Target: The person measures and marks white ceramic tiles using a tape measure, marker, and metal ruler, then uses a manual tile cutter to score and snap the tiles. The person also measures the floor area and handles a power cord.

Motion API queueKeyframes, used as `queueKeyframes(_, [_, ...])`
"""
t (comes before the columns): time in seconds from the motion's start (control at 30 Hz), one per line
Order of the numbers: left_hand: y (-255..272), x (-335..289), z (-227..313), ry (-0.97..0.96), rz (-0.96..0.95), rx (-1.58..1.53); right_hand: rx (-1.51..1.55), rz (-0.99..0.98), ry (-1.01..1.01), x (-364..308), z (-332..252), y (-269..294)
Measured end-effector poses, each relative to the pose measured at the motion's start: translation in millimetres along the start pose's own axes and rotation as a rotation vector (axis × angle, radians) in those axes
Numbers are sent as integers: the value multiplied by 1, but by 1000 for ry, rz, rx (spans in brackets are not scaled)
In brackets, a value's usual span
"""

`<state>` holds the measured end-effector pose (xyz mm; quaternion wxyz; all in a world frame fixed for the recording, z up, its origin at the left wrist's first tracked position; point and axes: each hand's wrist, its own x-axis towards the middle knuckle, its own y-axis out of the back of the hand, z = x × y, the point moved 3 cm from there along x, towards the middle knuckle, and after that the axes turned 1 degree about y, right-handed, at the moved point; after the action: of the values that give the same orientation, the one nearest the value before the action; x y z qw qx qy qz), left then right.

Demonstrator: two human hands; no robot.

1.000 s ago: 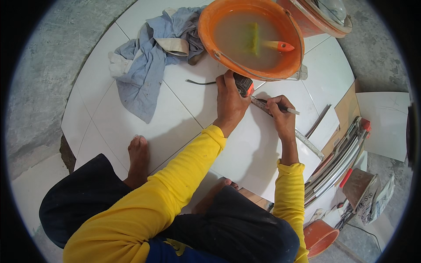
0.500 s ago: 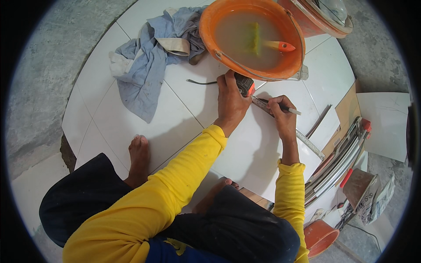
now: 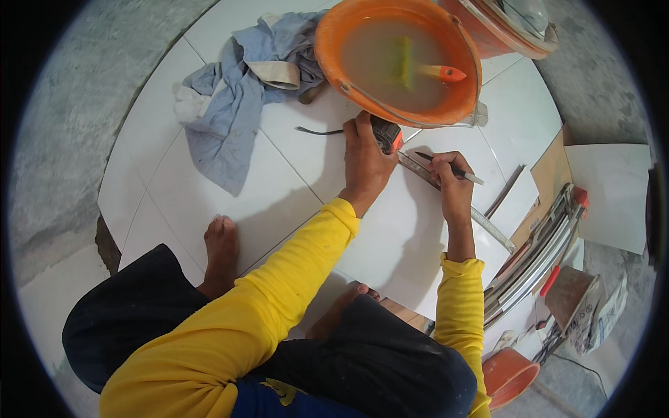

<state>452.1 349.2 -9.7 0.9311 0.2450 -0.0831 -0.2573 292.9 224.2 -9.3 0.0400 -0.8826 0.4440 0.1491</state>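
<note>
My left hand (image 3: 369, 164) is closed around a black and orange tape measure (image 3: 385, 134), its dark strap trailing off to the left. The blade (image 3: 491, 228) runs out from the case across a loose white tile (image 3: 390, 244) to the tile's right edge. Between the fingers of my right hand (image 3: 454, 182) is a pen (image 3: 471, 177) with a dark tip and a pale end. The tip points left, close above the tile beside the blade. Part of the blade is hidden behind my right hand.
An orange bucket (image 3: 334, 73) of murky water stands just ahead, with an orange-handled brush (image 3: 444, 72) in it. A blue-grey cloth (image 3: 223, 136) lies at the left. A tile cutter (image 3: 536, 258), a trowel-like box (image 3: 570, 296) and a small orange pail (image 3: 510, 376) are at the right.
My right hand has shifted slightly, and the pen's dark tip now shows left of the fingers, lifted off the blade. My left hand and the tape measure stay nearly still.
</note>
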Motion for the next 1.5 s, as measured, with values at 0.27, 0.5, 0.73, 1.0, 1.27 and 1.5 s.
queueKeyframes(0.27, [9,-7,7,109,-121,-94,250,301,271,-58,-54,70])
queueKeyframes(0.5, [15,-31,-1,93,-136,-197,291,577,567,-154,-114,144])
queueKeyframes(0.73, [45,-32,-12,-239,-227,14,358,586,606,-229,-121,211])
queueKeyframes(1.0, [181,23,-73,-138,-193,745,82,941,41,-255,-77,243])
queueKeyframes(1.27, [152,-66,-70,-437,-30,365,-967,317,36,-137,-18,141])
queueKeyframes(1.5, [86,-298,4,1165,-1086,-1127,-1220,-156,195,-44,-15,109])
